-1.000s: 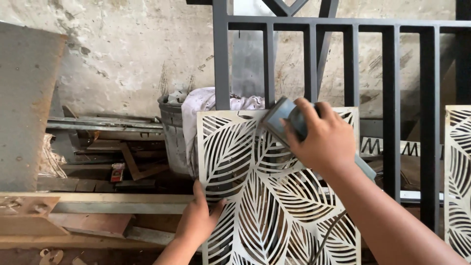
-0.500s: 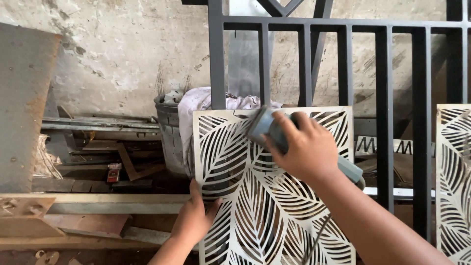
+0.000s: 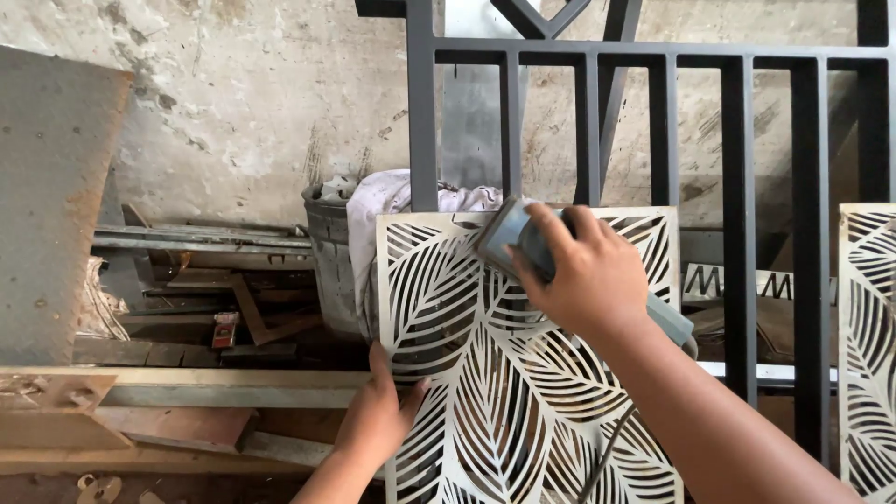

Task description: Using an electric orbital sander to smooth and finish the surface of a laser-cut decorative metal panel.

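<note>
A: Big picture first, what's behind everything?

B: A rough concrete wall (image 3: 233, 103), and in front of it a dark metal gate frame (image 3: 737, 233) with upright bars, rising above and behind the working fingers.

A: And the main piece?

B: A pale cut-out panel (image 3: 504, 392) with a leaf pattern, standing upright against those bars. Both hands are on it. A second panel (image 3: 868, 345) of the same pattern shows at the far edge, well apart from the right hand's fingers.

A: Right hand, go!

B: The right hand (image 3: 588, 275) is clamped over a grey power sander (image 3: 509, 238), fingers wrapped round its body, pad pressed onto the panel's upper part. The sander's tail sticks out past the wrist, and a cable (image 3: 611, 453) hangs down below the forearm.

A: Left?

B: The left hand (image 3: 383, 415) grips the panel's left edge low down, thumb on the front face, fingers curled behind where I can't see them.

A: What's off to the side?

B: Beyond the left fingers, a grey bucket (image 3: 331, 252) draped with a whitish cloth (image 3: 387, 201), just beside the panel's top corner. Further out, stacked metal bars (image 3: 196, 238) and wooden planks (image 3: 187, 387), with a rusty sheet (image 3: 51, 215) leaning at the far left
</note>
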